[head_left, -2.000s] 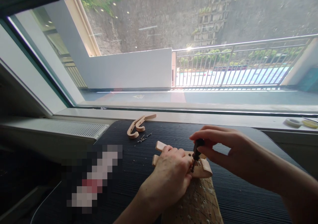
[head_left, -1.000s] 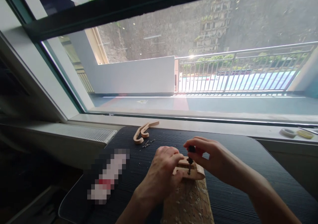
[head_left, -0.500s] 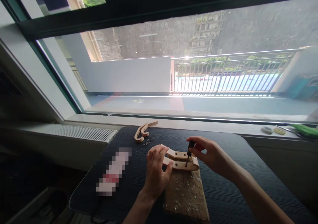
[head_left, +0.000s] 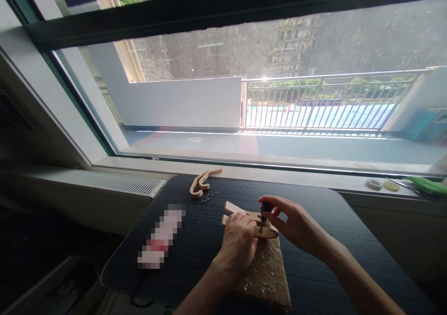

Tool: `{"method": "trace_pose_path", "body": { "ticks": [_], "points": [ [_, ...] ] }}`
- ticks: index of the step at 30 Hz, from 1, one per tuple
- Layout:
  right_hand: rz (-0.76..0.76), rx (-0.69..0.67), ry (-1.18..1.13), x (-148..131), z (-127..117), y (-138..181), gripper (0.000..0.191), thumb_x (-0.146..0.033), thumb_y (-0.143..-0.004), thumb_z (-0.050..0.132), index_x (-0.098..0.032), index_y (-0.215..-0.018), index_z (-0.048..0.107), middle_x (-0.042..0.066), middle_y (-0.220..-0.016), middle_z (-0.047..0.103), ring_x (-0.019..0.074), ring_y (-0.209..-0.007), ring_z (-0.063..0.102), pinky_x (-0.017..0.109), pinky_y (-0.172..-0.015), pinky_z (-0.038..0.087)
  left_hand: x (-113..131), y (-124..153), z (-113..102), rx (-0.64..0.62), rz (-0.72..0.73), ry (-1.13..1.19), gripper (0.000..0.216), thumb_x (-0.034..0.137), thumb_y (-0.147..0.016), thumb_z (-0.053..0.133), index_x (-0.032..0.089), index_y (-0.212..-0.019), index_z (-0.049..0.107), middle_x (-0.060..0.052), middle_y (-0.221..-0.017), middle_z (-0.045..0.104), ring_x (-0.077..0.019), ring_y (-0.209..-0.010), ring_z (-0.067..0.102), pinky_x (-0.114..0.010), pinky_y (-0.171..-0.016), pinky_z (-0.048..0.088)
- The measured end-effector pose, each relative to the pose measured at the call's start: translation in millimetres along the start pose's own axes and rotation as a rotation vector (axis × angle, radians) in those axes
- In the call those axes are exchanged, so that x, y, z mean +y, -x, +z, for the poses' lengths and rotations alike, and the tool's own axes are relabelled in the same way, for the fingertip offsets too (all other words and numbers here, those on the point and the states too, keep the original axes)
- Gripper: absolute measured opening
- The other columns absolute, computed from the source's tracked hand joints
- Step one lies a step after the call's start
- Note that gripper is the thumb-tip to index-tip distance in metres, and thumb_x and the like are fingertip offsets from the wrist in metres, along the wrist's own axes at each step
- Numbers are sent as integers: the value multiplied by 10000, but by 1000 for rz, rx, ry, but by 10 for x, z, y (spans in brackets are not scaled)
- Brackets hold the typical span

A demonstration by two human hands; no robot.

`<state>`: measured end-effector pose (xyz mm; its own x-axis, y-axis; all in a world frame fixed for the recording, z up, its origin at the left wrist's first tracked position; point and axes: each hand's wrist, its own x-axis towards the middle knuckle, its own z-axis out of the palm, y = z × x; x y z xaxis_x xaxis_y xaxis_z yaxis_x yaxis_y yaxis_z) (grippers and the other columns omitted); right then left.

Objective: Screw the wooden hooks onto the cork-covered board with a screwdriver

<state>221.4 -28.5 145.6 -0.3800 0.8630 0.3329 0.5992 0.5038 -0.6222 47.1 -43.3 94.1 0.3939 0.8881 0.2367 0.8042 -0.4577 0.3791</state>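
Observation:
My left hand (head_left: 239, 243) rests with curled fingers on two light wooden hook-shaped pieces (head_left: 233, 209), pressing them onto a scarred wooden board (head_left: 267, 277) on the black table (head_left: 331, 259). My right hand (head_left: 296, 222) pinches a small black-handled screwdriver (head_left: 264, 211), held upright with its tip on the wooden pieces. The parts of the pieces under my left hand are hidden.
Two more wooden hooks (head_left: 200, 183) and a few small dark screws (head_left: 208, 197) lie at the table's far edge. A blurred-out object (head_left: 160, 241) lies to the left. Tape rolls (head_left: 375, 183) and a green item (head_left: 428, 185) sit on the window sill at right. A vent grille (head_left: 115, 182) is at left.
My left hand, open half a second ago, has closed down over the wooden pieces. The right hand with the screwdriver has stayed on them. The view has pulled back from the table.

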Motion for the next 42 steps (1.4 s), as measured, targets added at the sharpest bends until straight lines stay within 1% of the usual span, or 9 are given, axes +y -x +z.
{"method": "trace_pose_path", "body": {
  "ticks": [6, 13, 18, 20, 23, 28, 34, 38, 42],
  "points": [
    [-46, -24, 17, 4, -30, 5, 263, -246, -867, 502, -221, -1116, 582, 66, -968, 670, 170, -782, 609, 317, -725, 492, -13, -105, 58, -88, 15, -19, 121, 215, -768, 590, 200, -888, 594, -32, -1000, 595, -224, -995, 484, -368, -898, 354],
    [-19, -31, 54, -15, -62, -72, 206, -240, -829, 532, -207, -1027, 577, 41, -843, 668, 161, -728, 595, 292, -674, 479, -23, -146, 52, -106, 5, -1, 106, 217, -770, 584, 198, -874, 592, -40, -994, 590, -228, -983, 485, -369, -870, 357],
    [-45, -167, 96, -82, -158, -151, 305, -199, -813, 534, -228, -1115, 568, 26, -868, 658, 146, -712, 591, 267, -658, 471, -28, -156, 50, -118, -7, -15, 111, 223, -774, 578, 203, -883, 591, -38, -1000, 589, -229, -989, 478, -374, -876, 355],
    [-80, -226, 115, -119, -208, -199, 274, -168, -815, 519, -231, -1068, 604, 27, -878, 651, 142, -725, 588, 252, -661, 462, -33, -159, 50, -120, -5, -20, 130, 228, -775, 576, 205, -902, 592, -37, -1019, 586, -229, -1000, 474, -374, -885, 354],
    [-104, -281, 135, -150, -252, -276, 173, -162, -822, 513, -213, -929, 638, 23, -835, 645, 137, -709, 575, 234, -631, 441, -40, -164, 48, -122, -6, -12, 149, 220, -775, 566, 204, -920, 595, -41, -1035, 584, -235, -1012, 471, -379, -898, 349],
    [-86, -304, 186, -141, -240, -353, 121, -211, -835, 523, -200, -903, 623, 9, -754, 635, 129, -635, 551, 232, -576, 413, -45, -167, 44, -117, -10, -2, 126, 212, -775, 557, 196, -895, 591, -37, -1009, 589, -232, -995, 476, -383, -898, 350],
    [-96, -328, 219, -189, -275, -355, 185, -200, -817, 533, -211, -974, 629, 29, -820, 655, 146, -679, 574, 248, -606, 408, -46, -169, 57, -118, -11, -2, 143, 221, -781, 547, 202, -915, 592, -39, -1013, 590, -231, -989, 475, -382, -886, 350],
    [-108, -370, 219, -197, -309, -351, 158, -173, -832, 495, -207, -901, 633, 18, -800, 637, 131, -667, 550, 241, -603, 390, -48, -169, 67, -120, -8, -19, 139, 233, -786, 542, 201, -912, 592, -40, -1023, 590, -236, -990, 474, -384, -877, 350],
    [-81, -375, 215, -159, -303, -353, 116, -194, -838, 504, -202, -874, 614, 1, -766, 622, 122, -652, 533, 230, -585, 372, -35, -164, 59, -125, -22, -19, 132, 237, -799, 524, 206, -903, 599, -43, -1032, 591, -237, -990, 479, -384, -862, 352]
  ]
}}
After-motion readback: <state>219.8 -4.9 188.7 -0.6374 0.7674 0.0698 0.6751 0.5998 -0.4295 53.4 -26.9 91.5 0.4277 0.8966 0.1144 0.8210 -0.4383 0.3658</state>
